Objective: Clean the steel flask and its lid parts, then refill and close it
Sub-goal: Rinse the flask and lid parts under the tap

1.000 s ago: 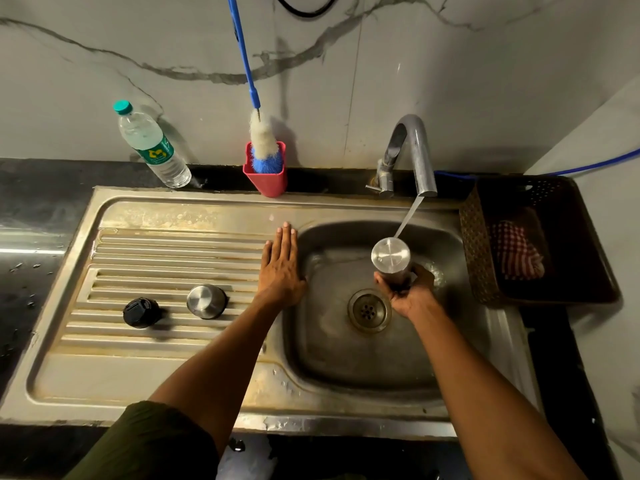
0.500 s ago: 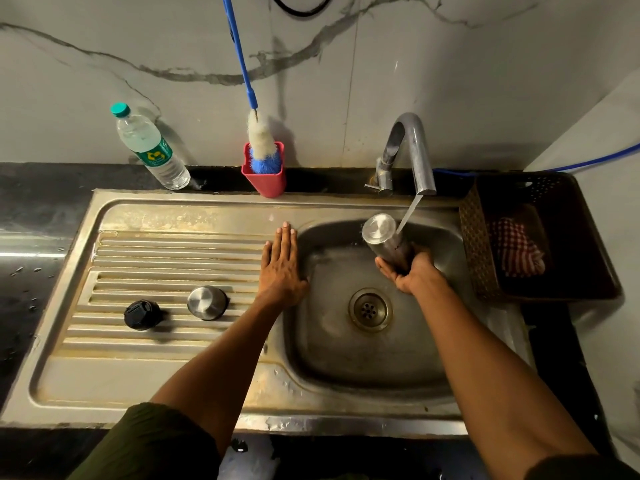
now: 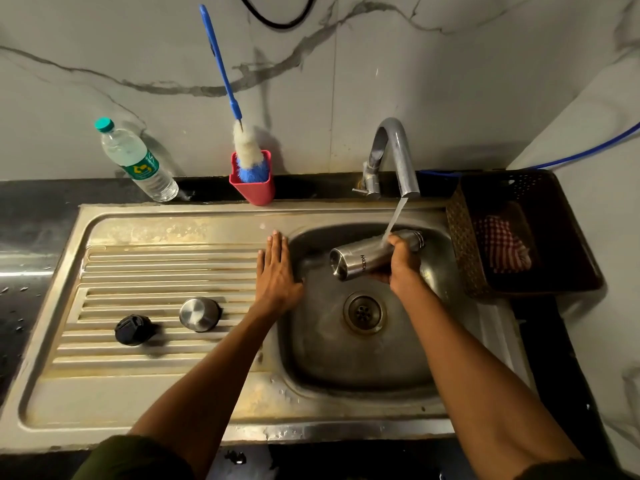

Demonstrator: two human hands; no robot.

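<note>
Tipped over since half a second ago, the steel flask [image 3: 360,259] is now lying nearly level above the basin of the sink [image 3: 173,403], base pointing left, where before it was standing more upright. Water is running from the tap [image 3: 398,157] onto it near its neck. The right hand [image 3: 398,263] is gripping the flask around its middle; the left hand [image 3: 277,271] is resting flat, fingers straight, on the basin's left rim. On the ribbed drainboard the steel cap [image 3: 199,313] is sitting just right of the black stopper [image 3: 133,329], apparently not touching.
</note>
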